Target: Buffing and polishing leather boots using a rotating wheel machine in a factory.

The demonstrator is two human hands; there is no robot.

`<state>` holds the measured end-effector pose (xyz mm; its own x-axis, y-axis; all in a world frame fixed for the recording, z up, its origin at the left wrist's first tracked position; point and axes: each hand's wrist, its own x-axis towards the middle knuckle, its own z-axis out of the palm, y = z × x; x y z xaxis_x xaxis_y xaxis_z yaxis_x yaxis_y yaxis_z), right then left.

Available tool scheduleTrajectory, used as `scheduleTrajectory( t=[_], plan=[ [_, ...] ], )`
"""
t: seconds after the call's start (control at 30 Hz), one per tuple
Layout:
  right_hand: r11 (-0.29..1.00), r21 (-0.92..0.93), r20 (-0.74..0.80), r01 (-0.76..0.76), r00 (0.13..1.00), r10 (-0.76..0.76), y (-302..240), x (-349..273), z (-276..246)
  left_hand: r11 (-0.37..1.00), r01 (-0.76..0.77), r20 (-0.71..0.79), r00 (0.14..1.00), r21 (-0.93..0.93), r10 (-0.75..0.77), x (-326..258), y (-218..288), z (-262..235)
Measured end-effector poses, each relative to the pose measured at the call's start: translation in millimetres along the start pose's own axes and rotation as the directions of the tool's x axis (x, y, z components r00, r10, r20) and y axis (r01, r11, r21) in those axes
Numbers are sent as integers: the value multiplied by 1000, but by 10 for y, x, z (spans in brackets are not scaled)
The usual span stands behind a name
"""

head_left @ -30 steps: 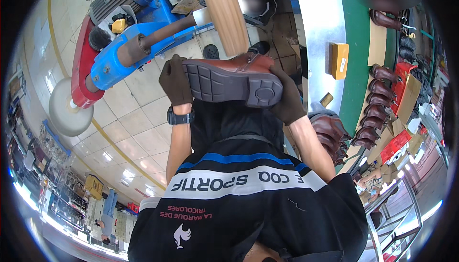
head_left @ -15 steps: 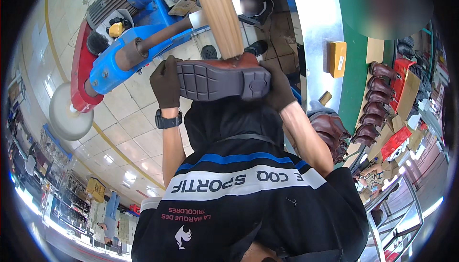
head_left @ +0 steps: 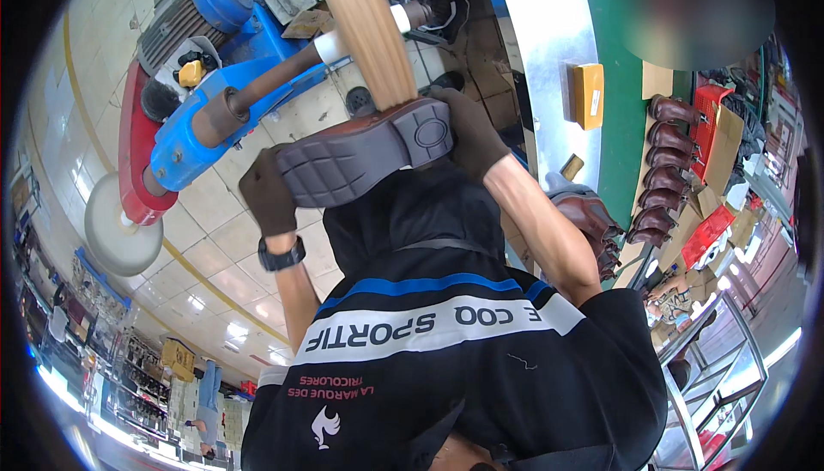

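Note:
A brown leather shoe (head_left: 365, 155) is held between my two gloved hands, its dark lugged sole turned toward me. My left hand (head_left: 269, 189), in a dark brown glove, grips the toe end. Around the heel end closes my right hand (head_left: 470, 132), gloved alike. The shoe's upper touches or nearly touches the lower edge of a tan buffing wheel (head_left: 369, 33), which is blurred as if spinning. That wheel sits on the shaft of a blue polishing machine (head_left: 193, 136). Most of the upper is hidden behind the sole.
A pale round wheel (head_left: 120, 224) is on the machine's other end. To the right, a metal-topped green bench (head_left: 554, 42) carries a yellow block (head_left: 588, 96). Beyond it stand several brown shoes (head_left: 668, 183) in a row. More brown shoes (head_left: 588, 218) lie beside my right forearm.
Both hands have shifted left with the shoe. It has tilted, toe end lower and heel end higher, against the wheel.

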<state>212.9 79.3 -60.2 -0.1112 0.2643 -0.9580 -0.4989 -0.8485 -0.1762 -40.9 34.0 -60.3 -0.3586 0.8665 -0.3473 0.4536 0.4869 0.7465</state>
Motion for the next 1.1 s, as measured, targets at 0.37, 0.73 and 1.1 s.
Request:
scheduleTrajectory(
  t=[0.37,0.73,1.1],
  plan=[
    [757,-476,279,447,894,-352,-35,-272,98,991,133,-190,972,-20,-134,-586,-85,17],
    [942,202,-24,269,963,-269,833,-619,-323,987,153,246,959,-44,-137,-1262,228,431],
    [859,-369,-60,354,914,-402,803,-408,-443,812,437,491,843,-387,-220,-196,-273,931]
  ],
)
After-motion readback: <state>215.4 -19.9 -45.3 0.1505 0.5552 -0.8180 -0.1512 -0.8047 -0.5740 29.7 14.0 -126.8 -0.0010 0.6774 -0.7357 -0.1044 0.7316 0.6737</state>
